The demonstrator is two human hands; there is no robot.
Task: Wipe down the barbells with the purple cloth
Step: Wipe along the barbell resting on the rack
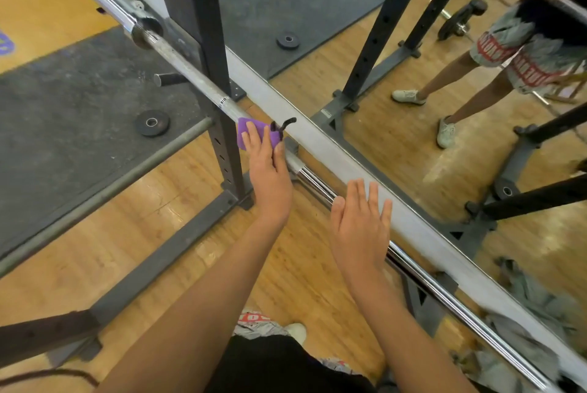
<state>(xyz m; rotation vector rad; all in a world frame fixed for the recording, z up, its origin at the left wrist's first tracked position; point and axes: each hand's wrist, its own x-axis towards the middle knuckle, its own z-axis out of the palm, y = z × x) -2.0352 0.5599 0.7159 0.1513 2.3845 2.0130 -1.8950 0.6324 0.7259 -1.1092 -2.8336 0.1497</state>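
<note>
rack (193,11): dark upright post | barbell (190,70): lies diagonally across rack | right hand (360,227): fingers straight, close together, holding nothing, above chrome end of barbell, contact unclear | left hand (270,170): fingers nearly straight, pressing purple cloth (244,129) onto barbell just beside post

1. Left arm (206,281): bare, enters from the lower left, reaches forward nearly straight, wrist in line with the forearm
2. Left hand (268,170): back upward, fingers (251,134) extended and pressed flat on the purple cloth (243,135), thumb lying along the right side
3. Right arm (390,313): bare, enters from the lower right, angled inward
4. Right hand (360,227): back upward, fingers straight and slightly spread, holding nothing; nearer the body than the left hand, apart from it
</note>
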